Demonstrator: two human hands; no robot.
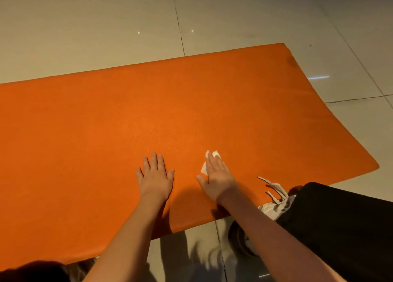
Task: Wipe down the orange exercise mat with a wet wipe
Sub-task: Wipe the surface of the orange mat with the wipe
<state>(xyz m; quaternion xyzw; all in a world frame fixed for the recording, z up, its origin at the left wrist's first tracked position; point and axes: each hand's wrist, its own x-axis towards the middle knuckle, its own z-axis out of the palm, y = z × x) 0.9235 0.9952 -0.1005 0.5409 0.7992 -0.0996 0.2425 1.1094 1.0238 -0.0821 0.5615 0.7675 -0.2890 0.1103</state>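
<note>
The orange exercise mat point(191, 111) lies flat on a pale tiled floor point(106, 37). Its length runs out of view on the left, and its short end is on the right. That short end curves slightly, and its far corner carries a faint dark smudge point(291, 61). Bare tiles show beyond the mat's far long edge, past its right end and along its near edge. Most of the mat's surface is uncovered, both to the left of the hands and from them out to the far edge.

Both hands are on the mat, near its near edge and towards its right end. The left hand point(155, 175) lies palm down with fingers straight and slightly spread, touching only the mat. Just to its right, apart from it, the right hand point(218, 175) lies flat with fingers straight and close together, the thumb held out to the side. It presses a white wet wipe point(204, 169) against the mat. The crumpled wipe shows beyond the fingertips and along the thumb side of the hand.

At the mat's near edge, right of the right hand, is a white shoe point(272, 209). Its loose laces point(274, 186) trail onto the orange surface, and a black trouser leg point(340, 228) lies beside it.
</note>
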